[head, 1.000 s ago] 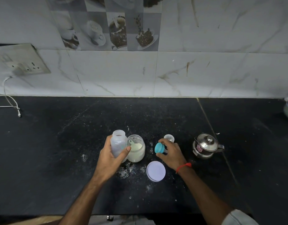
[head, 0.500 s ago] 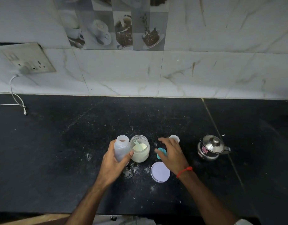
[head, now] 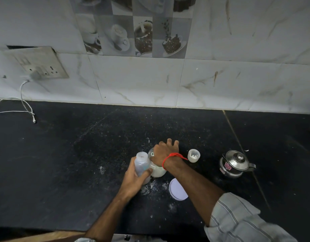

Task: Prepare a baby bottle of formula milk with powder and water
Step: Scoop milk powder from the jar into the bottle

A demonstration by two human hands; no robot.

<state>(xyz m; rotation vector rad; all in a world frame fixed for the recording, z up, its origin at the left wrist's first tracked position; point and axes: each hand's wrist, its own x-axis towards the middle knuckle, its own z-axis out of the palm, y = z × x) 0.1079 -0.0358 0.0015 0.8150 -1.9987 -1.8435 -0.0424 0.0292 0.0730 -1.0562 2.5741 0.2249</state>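
Observation:
My left hand (head: 133,182) grips an uncapped, translucent baby bottle (head: 141,164) and holds it upright just above the black counter (head: 63,163). Right beside it stands the glass jar of white formula powder (head: 157,171). My right hand (head: 165,151), with a red thread at the wrist, lies across the jar's mouth with its fingers spread past the far rim. What is under its palm is hidden. The jar's white lid (head: 177,189) lies flat in front of the jar. The bottle's clear cap (head: 193,155) stands to the right.
A small steel kettle (head: 235,163) with its lid on stands at the right. Spilled powder (head: 150,186) dusts the counter around the jar. A white charger cable (head: 26,109) hangs from the wall socket (head: 38,64) at the far left. The tiled wall closes the back.
My right hand has let go of the teal ring and moved left over the powder jar; the ring is out of sight. My left hand still holds the bottle.

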